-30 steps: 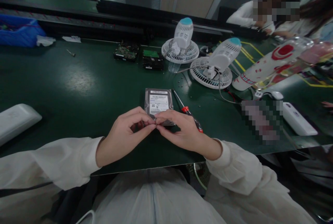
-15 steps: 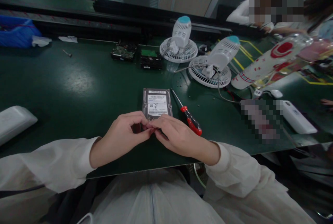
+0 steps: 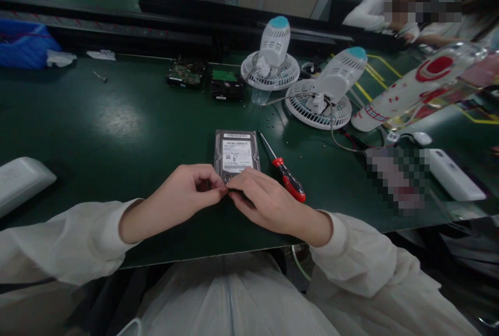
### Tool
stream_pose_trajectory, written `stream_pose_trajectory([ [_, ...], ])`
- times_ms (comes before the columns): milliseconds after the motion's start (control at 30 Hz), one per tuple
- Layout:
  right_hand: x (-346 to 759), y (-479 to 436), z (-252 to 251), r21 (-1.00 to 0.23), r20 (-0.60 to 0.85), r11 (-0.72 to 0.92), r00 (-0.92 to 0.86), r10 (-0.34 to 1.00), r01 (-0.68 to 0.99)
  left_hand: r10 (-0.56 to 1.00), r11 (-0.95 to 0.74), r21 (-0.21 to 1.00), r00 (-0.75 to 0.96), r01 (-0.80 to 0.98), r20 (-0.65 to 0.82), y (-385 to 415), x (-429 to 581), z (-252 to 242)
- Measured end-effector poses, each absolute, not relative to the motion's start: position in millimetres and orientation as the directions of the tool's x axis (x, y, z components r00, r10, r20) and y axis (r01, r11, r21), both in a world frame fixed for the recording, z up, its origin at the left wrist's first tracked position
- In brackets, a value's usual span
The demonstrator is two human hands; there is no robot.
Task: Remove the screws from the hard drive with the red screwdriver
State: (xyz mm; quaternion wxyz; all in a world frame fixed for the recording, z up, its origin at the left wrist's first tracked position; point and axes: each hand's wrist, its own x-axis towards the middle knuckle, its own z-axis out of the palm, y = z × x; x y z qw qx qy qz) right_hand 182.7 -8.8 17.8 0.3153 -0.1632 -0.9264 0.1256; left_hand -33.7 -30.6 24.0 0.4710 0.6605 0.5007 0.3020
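Observation:
A silver hard drive with a white label lies flat on the dark green table in front of me. My left hand and my right hand meet at its near edge, fingertips pinched together and touching. What they pinch is too small to make out. A red-handled screwdriver lies just right of the drive, beside my right hand.
Two small white desk fans stand behind the drive, and two bare circuit boards lie farther back. A white box sits at the left, a white device at the right. Another person works at the far right.
Both hands have slid slightly toward me, uncovering the whole screwdriver and more of the drive's label. The pinch between the fingertips is unchanged.

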Motion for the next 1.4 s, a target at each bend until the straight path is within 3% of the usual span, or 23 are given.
stream_pose_trajectory([
  [167, 190, 2, 19, -0.375, 0.621, 0.879, -0.625, 0.474, 0.294, 0.877, 0.188, 0.885, 0.332, 0.426, -0.346, -10, -52, 27],
  [333, 195, 8, 22, -0.435, 0.648, 0.84, -0.536, 0.542, 0.324, 0.813, 0.28, 0.806, 0.317, 0.521, -0.488, 2, -61, 28],
  [1400, 197, 5, 23, -0.443, 0.653, 0.84, -0.529, 0.542, 0.312, 0.832, 0.254, 0.83, 0.325, 0.497, -0.45, -1, -56, 19],
])
